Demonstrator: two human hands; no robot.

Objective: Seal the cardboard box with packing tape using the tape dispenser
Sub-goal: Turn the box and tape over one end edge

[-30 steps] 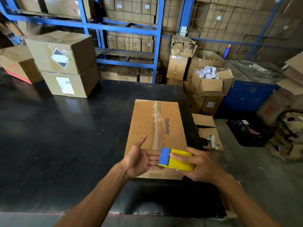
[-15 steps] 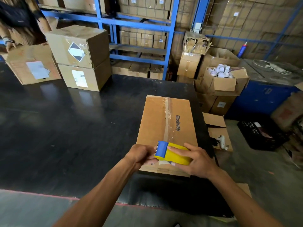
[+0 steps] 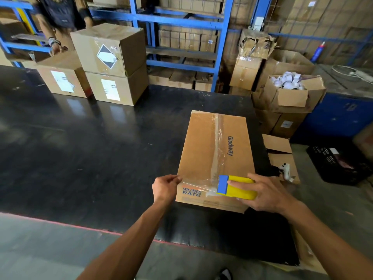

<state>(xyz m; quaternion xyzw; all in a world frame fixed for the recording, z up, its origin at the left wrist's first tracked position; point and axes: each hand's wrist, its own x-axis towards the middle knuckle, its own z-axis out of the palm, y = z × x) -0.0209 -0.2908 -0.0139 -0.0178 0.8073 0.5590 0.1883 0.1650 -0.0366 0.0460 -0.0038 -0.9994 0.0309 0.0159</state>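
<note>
A flat brown cardboard box (image 3: pixel 199 146) printed "Glodway" lies near the right end of the black table (image 3: pixel 90 150). Clear tape runs lengthwise down its top seam. My right hand (image 3: pixel 266 193) grips the yellow and blue tape dispenser (image 3: pixel 236 187) at the box's near edge. My left hand (image 3: pixel 166 186) pinches the free end of a clear tape strip (image 3: pixel 198 183) at the box's near left corner. The strip stretches from that corner across the near edge to the dispenser.
Two stacked cartons (image 3: pixel 113 63) and a third carton (image 3: pixel 60 75) stand at the table's far left, where another person (image 3: pixel 58 19) stands. Blue racking (image 3: pixel 181 23), open cartons (image 3: pixel 290 91) and a black crate (image 3: pixel 339 160) fill the floor to the right.
My left hand has moved left, drawing a tape strip out from the dispenser to the box's near left corner. The camera has turned left, so the third carton and the other person show fully.
</note>
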